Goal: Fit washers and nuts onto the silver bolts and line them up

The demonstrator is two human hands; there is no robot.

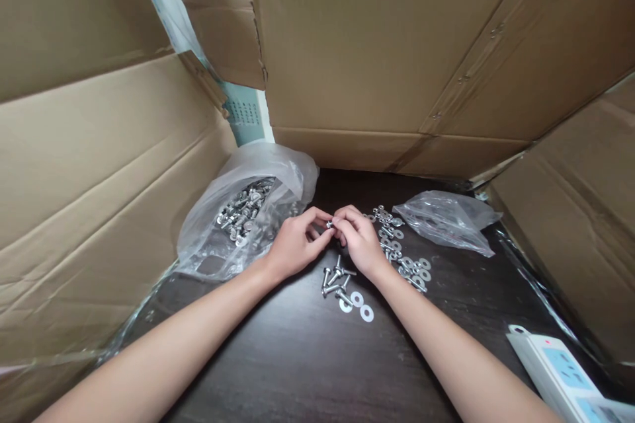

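Note:
Above the dark table, my left hand [297,241] and my right hand [360,238] meet fingertip to fingertip, both closed in a pinch. Between them is a small shiny metal bolt [329,225], mostly covered by the fingers; whether a nut or washer sits on it I cannot make out. Just below my hands lies a small heap of bolts [337,279], with a few flat washers [366,313] at its near right side. Beside my right wrist spreads a longer scatter of washers and small metal hardware [397,244].
At the left back, an open clear plastic bag [198,231] holds many bolts [248,208]. A flattened clear bag [449,218] lies at the right back. A white power strip [560,370] sits at the front right. Cardboard walls [387,46] enclose the dark table [278,357].

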